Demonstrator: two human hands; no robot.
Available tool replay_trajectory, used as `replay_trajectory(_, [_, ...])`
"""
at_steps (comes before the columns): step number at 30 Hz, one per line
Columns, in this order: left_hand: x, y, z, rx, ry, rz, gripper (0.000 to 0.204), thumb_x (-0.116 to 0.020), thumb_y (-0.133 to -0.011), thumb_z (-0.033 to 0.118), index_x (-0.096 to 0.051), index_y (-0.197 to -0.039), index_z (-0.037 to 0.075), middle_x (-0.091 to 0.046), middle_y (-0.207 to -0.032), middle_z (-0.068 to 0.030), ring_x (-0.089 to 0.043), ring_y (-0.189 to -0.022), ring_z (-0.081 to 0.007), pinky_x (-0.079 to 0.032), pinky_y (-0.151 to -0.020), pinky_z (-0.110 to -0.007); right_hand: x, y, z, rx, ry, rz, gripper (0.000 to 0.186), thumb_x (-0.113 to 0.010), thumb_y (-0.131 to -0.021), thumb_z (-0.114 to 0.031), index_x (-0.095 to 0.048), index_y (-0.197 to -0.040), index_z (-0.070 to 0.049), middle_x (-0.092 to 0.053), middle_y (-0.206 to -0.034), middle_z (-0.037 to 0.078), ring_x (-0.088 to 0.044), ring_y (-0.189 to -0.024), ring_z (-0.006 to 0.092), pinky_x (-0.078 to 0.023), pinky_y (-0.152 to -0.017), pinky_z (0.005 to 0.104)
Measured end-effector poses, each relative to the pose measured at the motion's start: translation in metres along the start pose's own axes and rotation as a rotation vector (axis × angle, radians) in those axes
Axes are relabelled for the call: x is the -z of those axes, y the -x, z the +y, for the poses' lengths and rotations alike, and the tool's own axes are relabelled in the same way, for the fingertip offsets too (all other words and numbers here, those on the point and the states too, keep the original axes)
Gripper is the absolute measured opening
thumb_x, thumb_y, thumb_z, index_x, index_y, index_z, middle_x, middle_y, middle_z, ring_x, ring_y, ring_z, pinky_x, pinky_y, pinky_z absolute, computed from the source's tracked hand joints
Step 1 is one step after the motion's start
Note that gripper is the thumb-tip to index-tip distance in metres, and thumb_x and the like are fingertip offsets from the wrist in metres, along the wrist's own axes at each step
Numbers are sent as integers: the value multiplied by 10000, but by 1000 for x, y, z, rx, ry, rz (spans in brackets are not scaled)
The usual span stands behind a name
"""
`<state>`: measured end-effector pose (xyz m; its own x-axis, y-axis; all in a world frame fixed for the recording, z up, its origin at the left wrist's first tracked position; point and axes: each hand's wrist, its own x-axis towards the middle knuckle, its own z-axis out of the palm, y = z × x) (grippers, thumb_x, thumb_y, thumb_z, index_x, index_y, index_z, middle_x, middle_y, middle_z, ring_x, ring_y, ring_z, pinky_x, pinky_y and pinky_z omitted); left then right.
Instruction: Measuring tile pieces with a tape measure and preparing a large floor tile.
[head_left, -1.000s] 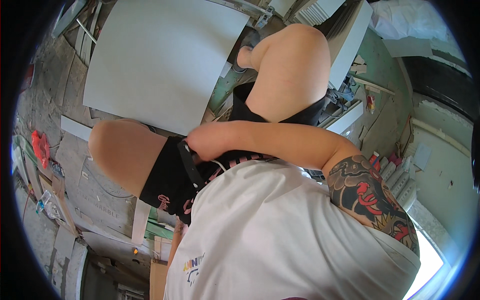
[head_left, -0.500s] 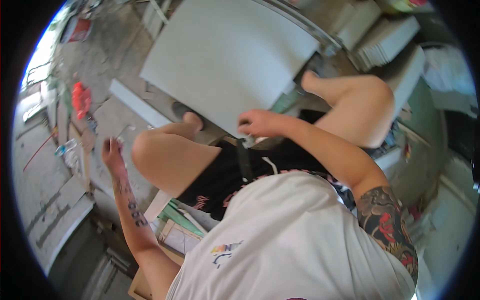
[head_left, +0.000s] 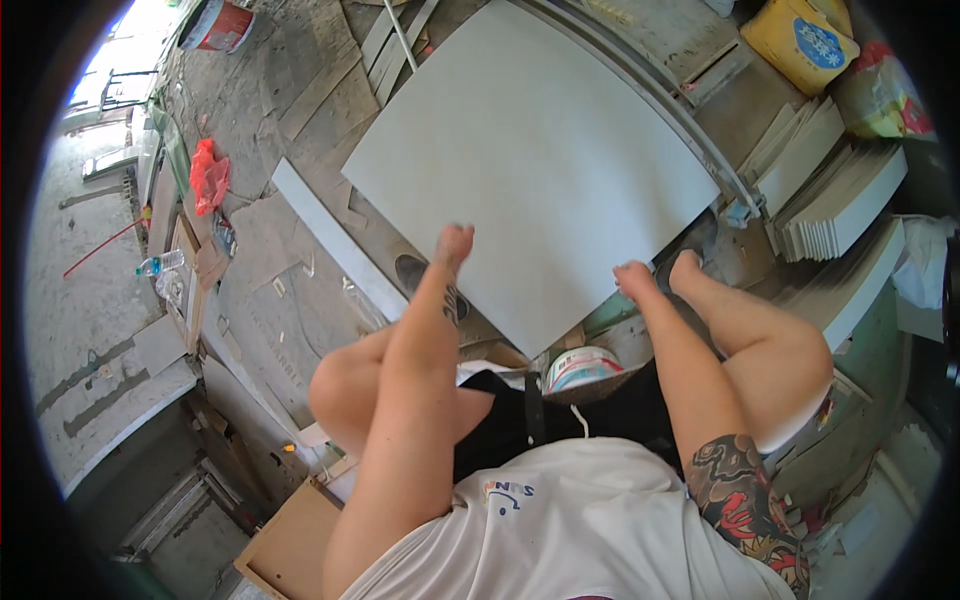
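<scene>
A large pale square panel (head_left: 530, 150), smooth like a tile, lies between my legs with one corner toward me. Over its left part hovers my left hand (head_left: 457, 243), fingers curled closed; anything inside them is hidden. My right hand (head_left: 633, 279) is closed beside the panel's right edge, fingers bunched. Whether it grips that edge or something small, I cannot tell. Just below the near corner, between my thighs, stands a round white tub (head_left: 583, 366) with coloured print.
Stacked pale slabs (head_left: 838, 215) stand at the right, below a yellow bag (head_left: 800, 42). A long white strip (head_left: 335, 238) lies left of the panel. Further left are a red plastic bag (head_left: 208, 178), a plastic bottle (head_left: 160, 263) and a red-and-white bucket (head_left: 222, 25).
My left hand has swung from the far left, beside my knee, to above the panel. My right hand has moved from the near corner to the right edge, uncovering the tub. The view has shifted.
</scene>
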<state>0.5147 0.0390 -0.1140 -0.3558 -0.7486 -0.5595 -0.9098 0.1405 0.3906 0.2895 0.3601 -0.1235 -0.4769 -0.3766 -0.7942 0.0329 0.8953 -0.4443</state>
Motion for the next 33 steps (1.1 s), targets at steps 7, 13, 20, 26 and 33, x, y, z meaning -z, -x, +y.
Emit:
replay_trajectory(7, [-80, 6, -121, 742, 263, 160, 494, -562, -754, 297, -511, -1100, -51, -540, -1112, -301, -548, -1023, -402, -437, -873, -453, -44, -72, 63, -355, -65, 336, 437, -606, -805, -450, -595, -715, -22, -538, -545, 78, -449, -379, 178, -333, -361, 328])
replay_trajectory(13, [-103, 23, -17, 1080, 89, 137, 578, -597, -735, 278, -389, -1190, -13, -422, -1227, -254, -514, -1073, -374, -445, -890, -441, -20, -50, 59, -707, -860, 439, 749, -551, -792, -589, -449, -1229, 10, -509, -1246, 153, -487, -1136, 321, -389, -936, 469])
replay_trajectory(20, [-103, 22, -15, 1206, 176, 231, 593, -574, -758, 280, -361, -1236, 0, -444, -1257, -208, -518, -1085, -360, -451, -893, -431, -7, -45, 50, -642, -1099, 217, 788, -527, -793, -619, -339, -1345, -89, -404, -1355, 109, -386, -1241, 330, -306, -1009, 493])
replay_trajectory(26, [-106, 22, -47, 1187, 250, 298, 472, -555, -744, 235, -487, -1133, -24, -570, -1106, -212, -574, -991, -336, -465, -826, -421, -13, -46, 56, -608, -1109, 175, 737, -518, -810, -603, -359, -1315, -90, -445, -1306, 91, -433, -1198, 291, -296, -1016, 495])
replay_trajectory(33, [-111, 26, -58, 1113, 519, 124, 338, -522, -724, 177, -586, -970, -46, -608, -996, -201, -588, -863, -323, -449, -724, -404, -13, -53, 71, -610, -1032, 303, 647, -537, -823, -563, -409, -1227, -74, -510, -1200, 87, -503, -1090, 278, -355, -952, 501])
